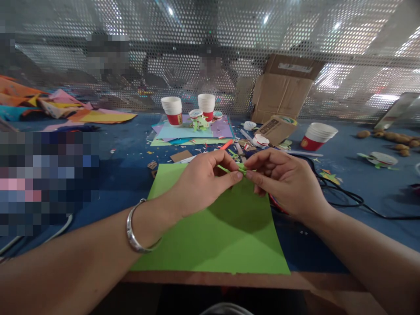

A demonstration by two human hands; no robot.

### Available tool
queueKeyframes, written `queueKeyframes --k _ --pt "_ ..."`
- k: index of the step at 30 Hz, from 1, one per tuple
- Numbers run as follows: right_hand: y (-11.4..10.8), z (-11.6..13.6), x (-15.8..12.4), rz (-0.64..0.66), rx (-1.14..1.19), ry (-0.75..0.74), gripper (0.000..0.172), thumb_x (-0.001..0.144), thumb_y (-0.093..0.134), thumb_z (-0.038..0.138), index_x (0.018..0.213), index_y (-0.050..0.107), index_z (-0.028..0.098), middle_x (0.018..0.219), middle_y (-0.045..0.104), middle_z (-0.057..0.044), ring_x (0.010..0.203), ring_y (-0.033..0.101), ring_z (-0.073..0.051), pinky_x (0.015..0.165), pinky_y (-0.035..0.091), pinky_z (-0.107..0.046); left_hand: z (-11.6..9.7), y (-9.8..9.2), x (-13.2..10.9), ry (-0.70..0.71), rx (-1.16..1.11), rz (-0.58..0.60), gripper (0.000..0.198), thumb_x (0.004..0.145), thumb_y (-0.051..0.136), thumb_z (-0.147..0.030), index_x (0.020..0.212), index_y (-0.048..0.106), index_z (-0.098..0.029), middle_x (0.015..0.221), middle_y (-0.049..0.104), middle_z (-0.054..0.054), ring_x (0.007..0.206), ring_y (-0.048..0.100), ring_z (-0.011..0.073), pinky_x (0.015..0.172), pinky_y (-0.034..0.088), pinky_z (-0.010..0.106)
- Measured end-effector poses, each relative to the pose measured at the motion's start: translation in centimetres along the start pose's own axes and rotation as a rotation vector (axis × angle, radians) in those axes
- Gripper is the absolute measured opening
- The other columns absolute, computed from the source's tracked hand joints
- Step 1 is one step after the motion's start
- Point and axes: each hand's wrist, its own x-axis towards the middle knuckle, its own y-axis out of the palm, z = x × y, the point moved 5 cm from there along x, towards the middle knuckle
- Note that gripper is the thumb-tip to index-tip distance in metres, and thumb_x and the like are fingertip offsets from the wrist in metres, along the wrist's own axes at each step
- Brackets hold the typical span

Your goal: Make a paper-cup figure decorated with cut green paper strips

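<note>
Both hands meet over the far part of a green paper sheet (210, 236), which lies at the front edge of the table. A small light-green paper piece (242, 169) is pinched between them. My left hand (210, 179), with a silver bracelet at its wrist, grips the piece between thumb and forefinger. From the other side, my right hand (282, 179) pinches it with thumb and forefinger. The fingertips nearly touch and hide much of the piece, so its shape is hard to make out.
Stacked paper cups (317, 136) and a cardboard box (278, 92) stand farther back. Scraps and an orange pen (226, 145) lie beyond the sheet. Black cables (344, 201) run at right, near a paper turtle (380, 159). Coloured papers (105, 116) lie back left.
</note>
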Motion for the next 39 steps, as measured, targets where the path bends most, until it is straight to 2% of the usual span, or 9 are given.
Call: queueKeyframes --k 7,15,19,23,25,27,32,34,39 --pt "0.2 0.1 -0.1 0.008 -0.049 -0.024 0.011 0.085 0.078 0.018 0.095 0.073 0.018 0.075 0.073 0.003 0.050 0.063 -0.005 0.046 0.052 -0.015 -0.2 -0.1 0.0 0.023 0.023 -0.035 0.015 0.083 0.073 -0.027 0.081 0.063 -0.017 0.070 0.064 -0.002 0.061 0.055 0.0092 0.055 0.040 0.022" --pt "0.2 0.5 -0.2 0.024 -0.122 -0.132 0.002 0.086 0.073 0.017 0.085 0.073 0.019 0.097 0.078 -0.003 0.058 0.065 -0.007 0.053 0.053 -0.020 -0.1 0.0 -0.1 0.006 -0.001 -0.060 0.014 0.080 0.073 -0.025 0.078 0.060 -0.019 0.066 0.060 -0.004 0.059 0.055 0.0103 0.053 0.041 0.023" --pt "0.2 0.4 -0.3 0.011 -0.125 -0.121 0.008 0.087 0.075 0.021 0.095 0.075 0.019 0.091 0.078 -0.002 0.057 0.064 -0.007 0.052 0.052 -0.020 -0.1 0.1 0.0 0.023 0.011 -0.038 0.013 0.080 0.072 -0.025 0.078 0.061 -0.018 0.065 0.059 -0.004 0.059 0.053 0.0102 0.052 0.039 0.023" --pt "0.2 0.5 -0.3 -0.018 -0.134 -0.109 0.008 0.087 0.076 0.019 0.095 0.074 0.018 0.082 0.076 0.001 0.054 0.062 -0.006 0.049 0.049 -0.017 -0.1 0.2 0.0 0.033 -0.044 -0.039 0.015 0.080 0.074 -0.023 0.082 0.060 -0.018 0.071 0.060 -0.004 0.063 0.055 0.0097 0.056 0.043 0.023" --pt "0.2 0.7 -0.4 -0.031 -0.142 -0.114 0.007 0.086 0.076 0.017 0.093 0.074 0.018 0.078 0.075 0.002 0.053 0.061 -0.005 0.048 0.049 -0.017 -0.1 0.5 -0.1 -0.013 -0.136 -0.008 0.020 0.078 0.077 -0.023 0.086 0.059 -0.019 0.075 0.061 -0.004 0.066 0.058 0.0103 0.059 0.049 0.023" --pt "0.1 0.9 -0.4 -0.042 -0.145 -0.109 0.007 0.086 0.076 0.016 0.092 0.074 0.018 0.076 0.074 0.003 0.050 0.060 -0.005 0.046 0.048 -0.016 0.0 1.0 -0.2 -0.101 -0.204 0.071 0.025 0.074 0.082 -0.025 0.086 0.061 -0.018 0.075 0.062 -0.003 0.067 0.060 0.0110 0.061 0.054 0.024" --pt "-0.2 0.8 -0.3 -0.034 -0.108 -0.057 0.008 0.085 0.077 0.018 0.093 0.074 0.019 0.079 0.074 0.002 0.051 0.063 -0.007 0.047 0.051 -0.018 0.2 1.7 -0.6 -0.275 -0.255 0.251 0.030 0.070 0.087 -0.030 0.071 0.061 -0.015 0.066 0.063 -0.004 0.064 0.068 0.0117 0.064 0.056 0.023" --pt "-0.3 0.5 -0.2 -0.023 -0.064 -0.016 0.011 0.085 0.078 0.020 0.095 0.074 0.019 0.079 0.074 0.002 0.052 0.064 -0.008 0.049 0.053 -0.019 0.4 1.6 -0.7 -0.285 -0.265 0.280 0.030 0.071 0.087 -0.029 0.070 0.060 -0.015 0.064 0.062 -0.005 0.064 0.070 0.0125 0.064 0.055 0.022" --pt "-0.4 0.0 -0.2 0.005 0.043 0.056 0.019 0.081 0.082 0.026 0.096 0.073 0.019 0.078 0.073 0.002 0.051 0.064 -0.009 0.048 0.055 -0.021 0.5 1.6 -0.7 -0.203 -0.198 0.330 0.023 0.077 0.082 -0.024 0.074 0.061 -0.016 0.066 0.066 -0.004 0.064 0.066 0.0095 0.062 0.049 0.019"
